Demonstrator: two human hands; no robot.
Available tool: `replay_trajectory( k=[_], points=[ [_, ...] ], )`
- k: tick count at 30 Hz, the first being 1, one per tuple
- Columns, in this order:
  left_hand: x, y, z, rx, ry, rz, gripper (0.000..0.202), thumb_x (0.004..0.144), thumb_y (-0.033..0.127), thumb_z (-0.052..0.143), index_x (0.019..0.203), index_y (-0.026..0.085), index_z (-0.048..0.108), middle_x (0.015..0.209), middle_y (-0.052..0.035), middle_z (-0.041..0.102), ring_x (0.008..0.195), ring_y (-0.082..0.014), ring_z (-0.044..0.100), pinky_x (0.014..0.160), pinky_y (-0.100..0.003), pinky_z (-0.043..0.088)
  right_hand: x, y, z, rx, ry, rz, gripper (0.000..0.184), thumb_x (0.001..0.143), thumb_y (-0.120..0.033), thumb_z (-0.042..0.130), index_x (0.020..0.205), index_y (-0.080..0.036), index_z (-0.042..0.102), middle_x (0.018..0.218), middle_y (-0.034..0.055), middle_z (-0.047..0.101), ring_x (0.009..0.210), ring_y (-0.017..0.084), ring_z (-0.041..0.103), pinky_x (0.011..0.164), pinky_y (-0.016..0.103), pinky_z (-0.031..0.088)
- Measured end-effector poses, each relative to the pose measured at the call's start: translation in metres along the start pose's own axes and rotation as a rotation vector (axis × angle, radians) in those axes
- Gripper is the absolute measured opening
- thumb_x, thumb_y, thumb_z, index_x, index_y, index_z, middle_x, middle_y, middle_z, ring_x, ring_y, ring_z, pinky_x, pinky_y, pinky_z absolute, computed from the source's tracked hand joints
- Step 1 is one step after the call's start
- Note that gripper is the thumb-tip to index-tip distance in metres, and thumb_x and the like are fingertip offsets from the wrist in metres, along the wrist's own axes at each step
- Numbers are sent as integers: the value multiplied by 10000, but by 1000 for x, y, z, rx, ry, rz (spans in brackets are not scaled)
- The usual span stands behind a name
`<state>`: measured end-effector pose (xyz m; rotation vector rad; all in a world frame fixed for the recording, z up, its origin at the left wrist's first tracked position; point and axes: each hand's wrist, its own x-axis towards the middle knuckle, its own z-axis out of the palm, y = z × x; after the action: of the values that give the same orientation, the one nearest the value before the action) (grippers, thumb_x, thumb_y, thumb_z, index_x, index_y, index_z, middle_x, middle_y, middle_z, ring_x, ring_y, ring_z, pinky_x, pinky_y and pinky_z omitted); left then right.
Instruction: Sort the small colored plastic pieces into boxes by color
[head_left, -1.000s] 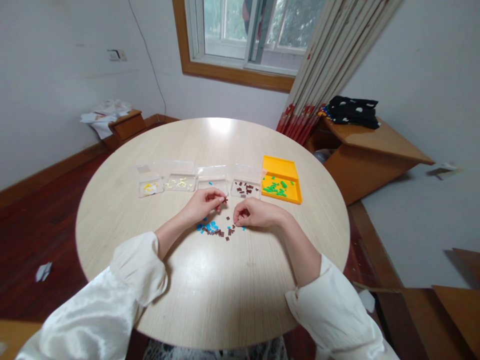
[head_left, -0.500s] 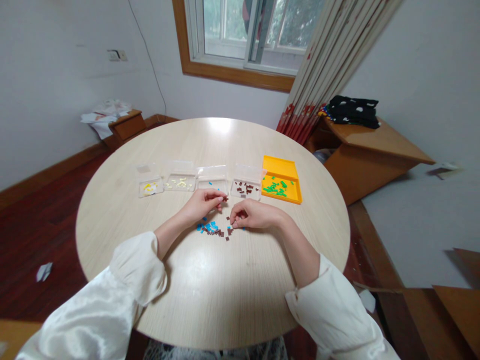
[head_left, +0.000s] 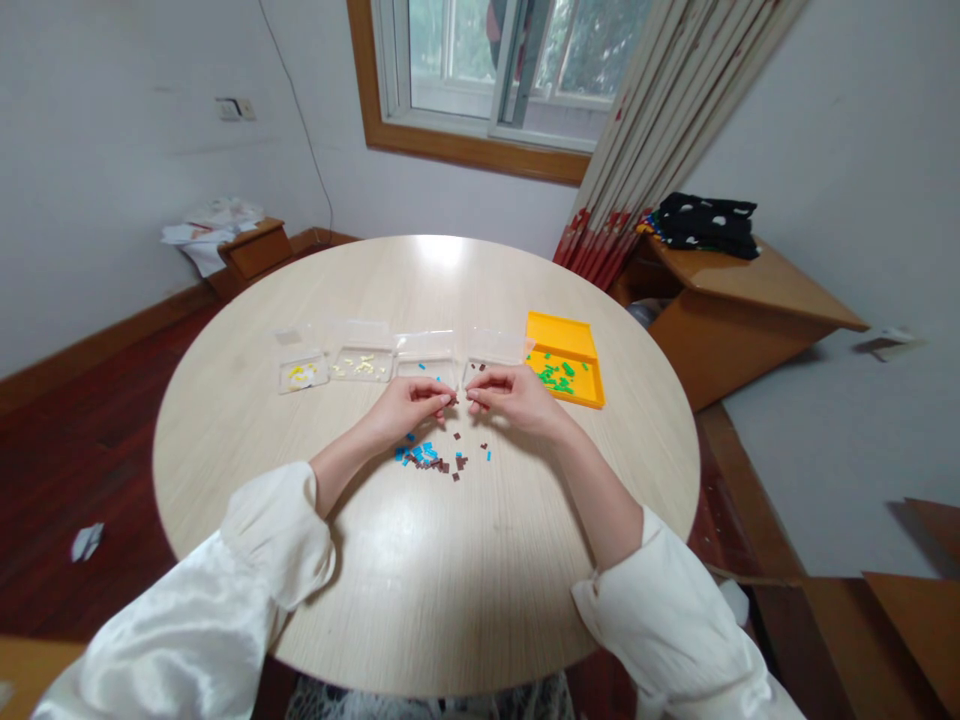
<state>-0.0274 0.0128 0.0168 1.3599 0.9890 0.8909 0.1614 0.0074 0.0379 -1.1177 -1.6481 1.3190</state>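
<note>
My left hand (head_left: 409, 405) is pinched shut on a small brown piece at its fingertips. My right hand (head_left: 514, 395) is also pinched, its fingertips almost touching the left hand's, holding something too small to name. Both hover just in front of the clear tray of brown pieces (head_left: 491, 350). Below the hands a loose pile of blue and brown pieces (head_left: 435, 458) lies on the round wooden table (head_left: 420, 560).
A row of clear trays runs left: an empty-looking one (head_left: 426, 352), one with pale pieces (head_left: 362, 362), one with yellow pieces (head_left: 301, 372). An orange tray with green pieces (head_left: 564, 370) sits at the right. A wooden desk (head_left: 742, 290) stands beyond the table.
My right hand has lifted from the pile and moved up and left to meet my left hand's fingertips. The left hand has barely moved.
</note>
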Motion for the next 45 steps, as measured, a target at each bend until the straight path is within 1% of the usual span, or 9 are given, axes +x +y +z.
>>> replay_trajectory(
  k=[4, 9, 14, 18, 24, 29, 33, 38, 45],
  points=[
    [-2, 3, 1, -10, -4, -16, 119, 676, 204, 669, 752, 113, 678, 684, -27, 665, 544, -91, 570, 593, -247, 481, 3, 4, 1, -50, 0, -20, 172, 717, -292, 634, 746, -125, 665, 615, 17, 613, 583, 113, 554, 577, 263, 438],
    [-4, 7, 3, -33, -46, -43, 102, 676, 161, 663, 764, 111, 670, 699, -36, 682, 555, -94, 592, 620, -251, 492, 4, 6, 2, -94, -28, -40, 157, 736, -252, 597, 775, -125, 680, 652, 24, 626, 610, 114, 555, 605, 267, 430],
    [-3, 5, 3, -90, -34, -43, 132, 652, 166, 696, 724, 120, 595, 617, -10, 647, 541, -103, 606, 604, -250, 494, 5, 9, 5, 19, -34, -4, 165, 706, -252, 634, 818, -132, 647, 651, 9, 614, 609, 111, 571, 605, 261, 445],
    [-3, 4, 3, -78, -37, -32, 196, 626, 213, 730, 696, 123, 571, 588, 0, 624, 538, -115, 611, 591, -253, 493, 4, 8, 5, 32, -48, 17, 138, 701, -255, 637, 765, -133, 627, 616, 0, 596, 594, 110, 568, 596, 257, 446],
    [-3, 6, 2, -15, -26, -21, 201, 623, 267, 728, 681, 124, 600, 592, -1, 618, 536, -108, 593, 582, -247, 480, 3, 2, 4, -107, -64, -46, 111, 731, -219, 594, 748, -129, 657, 715, 35, 645, 683, 127, 576, 686, 288, 453],
    [-3, 4, 2, -3, -28, -20, 209, 618, 284, 729, 686, 127, 609, 609, -6, 623, 538, -107, 589, 582, -250, 476, 1, -3, 5, -148, -93, -65, 124, 762, -193, 561, 758, -136, 670, 772, 45, 663, 759, 138, 588, 749, 295, 444],
    [-3, 4, 2, -6, -28, -21, 239, 602, 300, 745, 686, 126, 604, 594, -5, 620, 533, -111, 587, 580, -258, 477, -1, -3, 7, -120, -113, -45, 109, 767, -196, 573, 774, -135, 663, 735, 32, 645, 710, 125, 572, 693, 275, 439],
    [-4, 5, 3, -45, -54, -29, 276, 589, 313, 763, 681, 120, 589, 602, -24, 643, 548, -119, 602, 597, -265, 486, -2, 1, 9, 54, -118, 33, 101, 743, -221, 615, 783, -128, 617, 644, -1, 598, 597, 95, 549, 581, 236, 419],
    [-4, 4, 3, -54, -43, -14, 289, 577, 312, 772, 676, 114, 586, 571, -10, 630, 540, -119, 606, 582, -256, 484, 0, 4, 9, 100, -141, 75, 156, 721, -260, 663, 759, -113, 628, 628, 9, 614, 560, 82, 543, 560, 232, 428]
  ],
)
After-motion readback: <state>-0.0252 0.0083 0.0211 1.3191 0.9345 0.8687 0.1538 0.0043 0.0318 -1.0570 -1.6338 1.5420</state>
